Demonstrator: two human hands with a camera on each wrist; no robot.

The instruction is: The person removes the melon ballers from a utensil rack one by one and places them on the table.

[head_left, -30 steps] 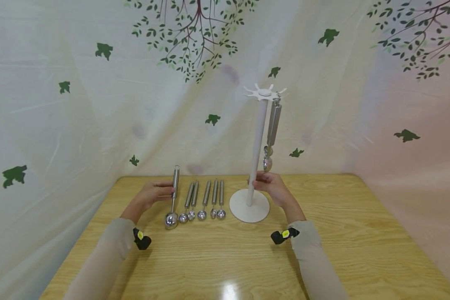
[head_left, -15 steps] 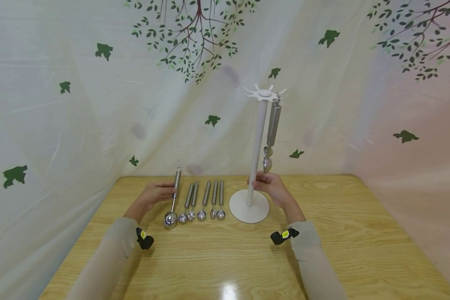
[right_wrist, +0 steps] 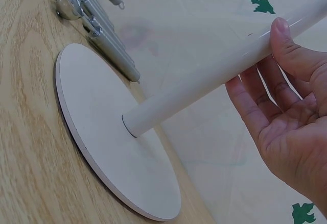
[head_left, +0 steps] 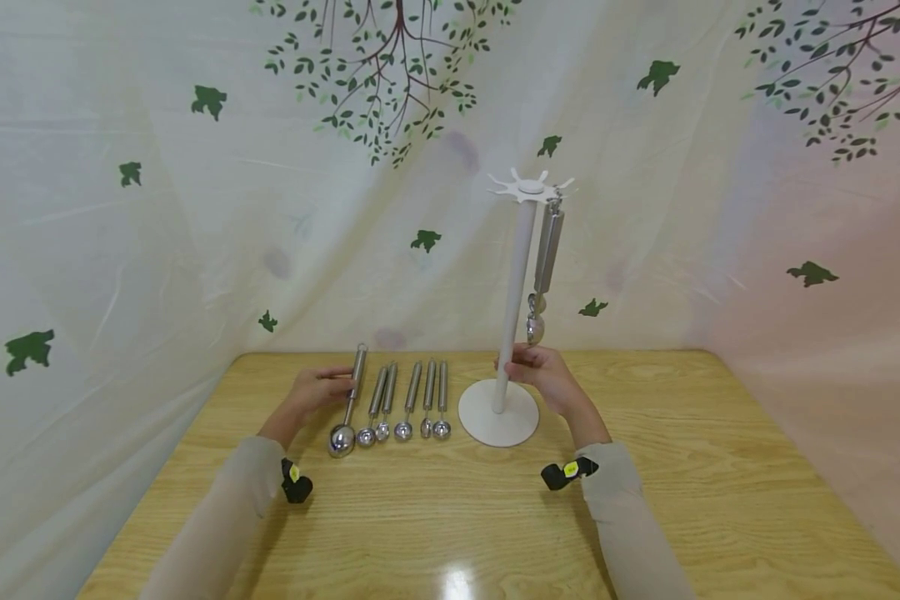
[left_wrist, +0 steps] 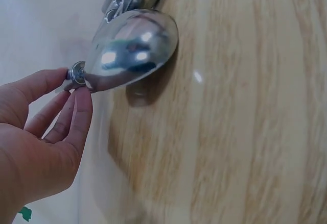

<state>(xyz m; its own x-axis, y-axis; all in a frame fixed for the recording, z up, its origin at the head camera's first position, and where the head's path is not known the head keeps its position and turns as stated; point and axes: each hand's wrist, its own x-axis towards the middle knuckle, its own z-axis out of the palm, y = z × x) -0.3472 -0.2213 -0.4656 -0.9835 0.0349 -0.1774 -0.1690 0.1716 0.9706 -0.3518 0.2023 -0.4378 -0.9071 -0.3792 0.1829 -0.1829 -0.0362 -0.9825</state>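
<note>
My left hand [head_left: 311,396] pinches the handle of a large steel scoop [head_left: 341,440] between thumb and fingers. The handle slants up and away, its ring end above the table. Seen from the left wrist, its shiny round bowl [left_wrist: 133,45] faces bottom-out, close over the wood. With thumb on one side and fingers on the other, my right hand [head_left: 547,379] grips the white pole [right_wrist: 194,89] of a hanging stand, low down. The stand's round base [right_wrist: 110,132] rests on the table. Steel utensils [head_left: 548,250] hang from its spoked top [head_left: 528,188] on the right side.
Several smaller steel scoops [head_left: 412,387] lie in a row on the wooden table [head_left: 420,517], between the large scoop and the stand, handles pointing away. A pale curtain [head_left: 307,250] with leaf prints stands behind the table's back edge.
My left hand has shifted slightly right, and the scoop's handle end has dipped and leaned to the right. The right hand and the stand have stayed put.
</note>
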